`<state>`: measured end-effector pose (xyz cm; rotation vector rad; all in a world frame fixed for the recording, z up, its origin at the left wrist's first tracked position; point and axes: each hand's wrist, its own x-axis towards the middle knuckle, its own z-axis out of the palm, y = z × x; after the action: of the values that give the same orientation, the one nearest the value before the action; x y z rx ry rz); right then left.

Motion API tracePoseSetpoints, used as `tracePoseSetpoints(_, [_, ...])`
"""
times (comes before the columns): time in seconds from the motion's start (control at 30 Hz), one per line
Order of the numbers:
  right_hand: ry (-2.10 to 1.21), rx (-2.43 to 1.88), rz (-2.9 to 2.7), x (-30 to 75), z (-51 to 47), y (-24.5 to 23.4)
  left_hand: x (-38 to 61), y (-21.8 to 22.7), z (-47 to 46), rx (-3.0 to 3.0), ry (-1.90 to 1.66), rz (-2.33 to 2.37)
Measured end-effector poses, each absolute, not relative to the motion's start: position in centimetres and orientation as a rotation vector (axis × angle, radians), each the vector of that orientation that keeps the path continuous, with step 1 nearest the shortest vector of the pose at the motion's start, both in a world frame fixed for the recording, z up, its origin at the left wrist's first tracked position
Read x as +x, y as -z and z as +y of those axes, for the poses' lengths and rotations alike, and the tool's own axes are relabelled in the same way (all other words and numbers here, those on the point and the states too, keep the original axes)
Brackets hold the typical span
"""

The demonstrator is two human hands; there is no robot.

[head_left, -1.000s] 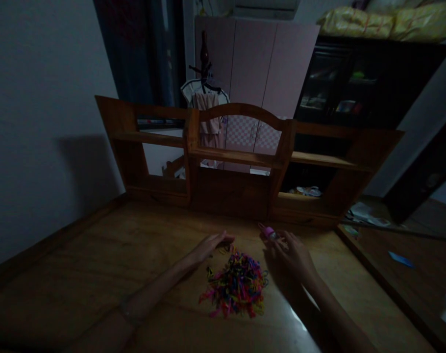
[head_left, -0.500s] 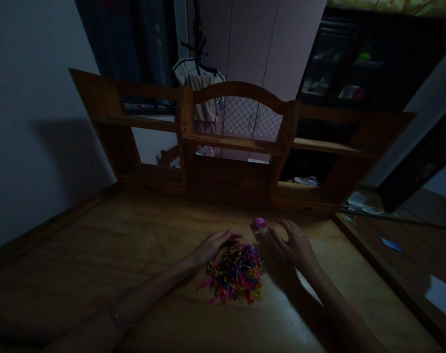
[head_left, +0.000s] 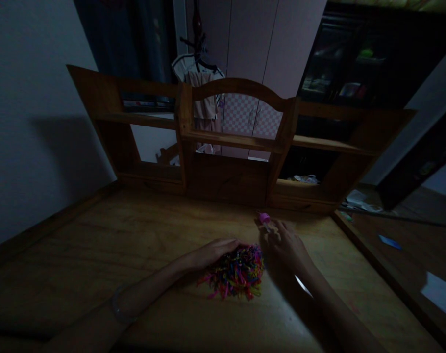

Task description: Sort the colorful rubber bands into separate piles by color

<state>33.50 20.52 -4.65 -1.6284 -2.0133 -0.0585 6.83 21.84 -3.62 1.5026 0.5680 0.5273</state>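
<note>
Left grip [head_left: 217, 249] has moved over the coloured strand heap [head_left: 241, 277], lower centre of frame, loosely cupped; right grip [head_left: 292, 246], beside the pink-topped item [head_left: 264, 218]: hold cannot be told. Heap probably light, soft, tangling; best scooped from both sides.

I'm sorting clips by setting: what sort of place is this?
Probably a room in a home, perhaps a bedroom: clothes hang on a stand, a tall pinkish cupboard stands behind, and a wooden shelf unit sits at the back of the desk.
</note>
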Motion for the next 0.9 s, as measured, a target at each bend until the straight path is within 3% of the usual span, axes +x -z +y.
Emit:
tracePoseSetpoints(0.23, [0.073, -1.501, -1.968, 31.9, 19.8, 2.8, 7.1, 2.9, 21.1, 1.432, -0.505, 0.489])
tracePoseSetpoints(0.4, [-0.326, -1.243, -1.984, 30.0, 18.9, 2.0, 7.9, 3.0, 20.3, 1.424, -0.597, 0.515])
tracePoseSetpoints(0.63, [-0.793, -1.274, -1.896, 28.3, 18.2, 3.1, 6.8, 4.5, 23.4, 1.304, -1.029, 0.88])
tracePoseSetpoints(0.9, [-1.21, -1.239, -1.649, 28.5, 17.9, 3.2, 5.4, 5.6, 21.6, 1.262, -1.205, 1.072])
